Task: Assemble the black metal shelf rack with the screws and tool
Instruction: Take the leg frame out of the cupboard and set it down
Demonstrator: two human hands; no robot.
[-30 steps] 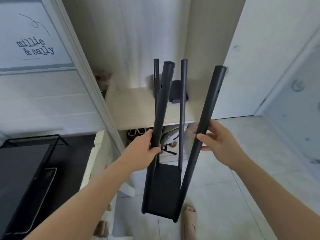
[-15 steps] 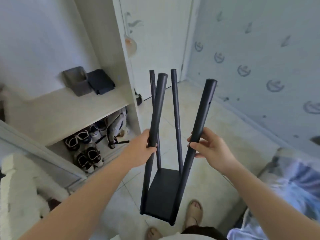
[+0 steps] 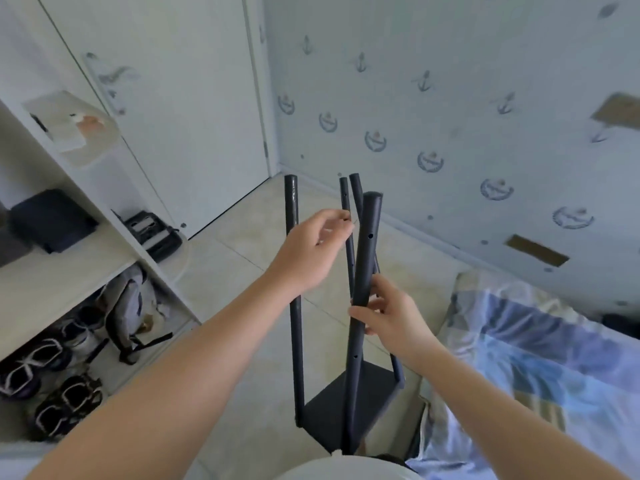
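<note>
In the head view, the rack [image 3: 357, 344] stands upright in the middle of the frame, over the tiled floor [image 3: 239, 258]. Its four poles point up and its black shelf [image 3: 325, 419] is at the bottom centre. The right hand [image 3: 388, 317] grips the nearest pole [image 3: 366, 258] about halfway up, thumb across the front and fingers wrapped behind. The left hand [image 3: 308, 251] is higher, between the left pole [image 3: 291, 237] and a thin back pole [image 3: 347, 206]. Its fingers are curled, with the tips close together just beside that thin pole; whether they pinch anything is too small to tell. At the left edge a white cupboard [image 3: 104, 188] holds a dark box [image 3: 52, 220], with shoes [image 3: 52, 382] and a grey bag [image 3: 126, 306] below. A white door [image 3: 194, 98] fills the upper left, anchor-print wallpaper [image 3: 450, 98] the upper right, and a blue bedcover [image 3: 526, 368] the lower right.
</note>
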